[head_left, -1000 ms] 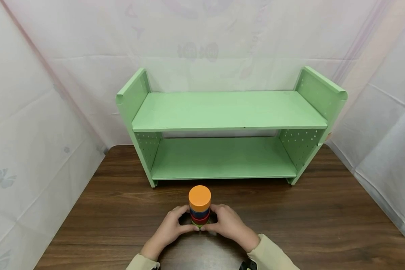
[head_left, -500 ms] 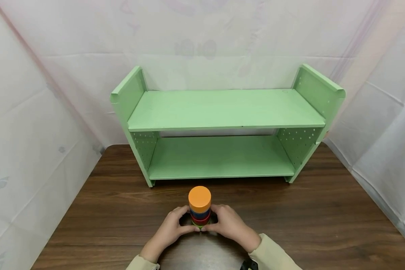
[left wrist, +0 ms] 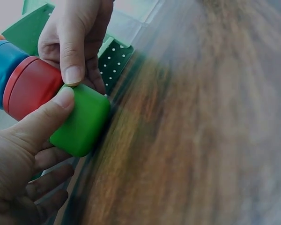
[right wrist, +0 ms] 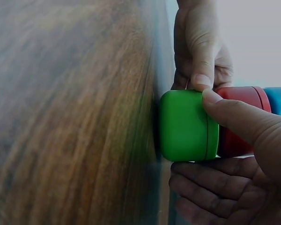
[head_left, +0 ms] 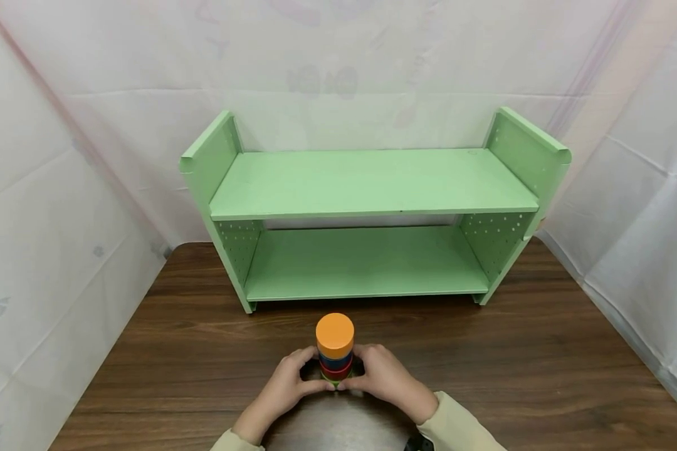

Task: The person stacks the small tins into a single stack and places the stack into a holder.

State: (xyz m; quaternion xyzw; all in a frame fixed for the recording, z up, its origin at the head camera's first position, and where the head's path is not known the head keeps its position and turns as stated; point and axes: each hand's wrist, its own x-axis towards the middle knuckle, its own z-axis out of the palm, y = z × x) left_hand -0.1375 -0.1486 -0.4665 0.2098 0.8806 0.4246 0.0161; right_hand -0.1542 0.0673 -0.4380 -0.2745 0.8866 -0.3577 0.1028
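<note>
A stack of small round lidded containers stands upright on the table near its front. At the bottom is a green container, with a red container on it, then a blue container. An orange container tops the stack. My left hand grips the green container from the left, thumb on its near side and fingers reaching behind. From the right, my right hand holds the same container in a mirrored way. Both thumb tips nearly meet at the front.
Behind the stack stands a light green two-tier shelf with upright side panels. The dark wooden table extends to both sides. Pale patterned cloth hangs around the back and sides.
The head view has shifted slightly, so the shelf appears a little further left. Both hands and the stack keep the same arrangement.
</note>
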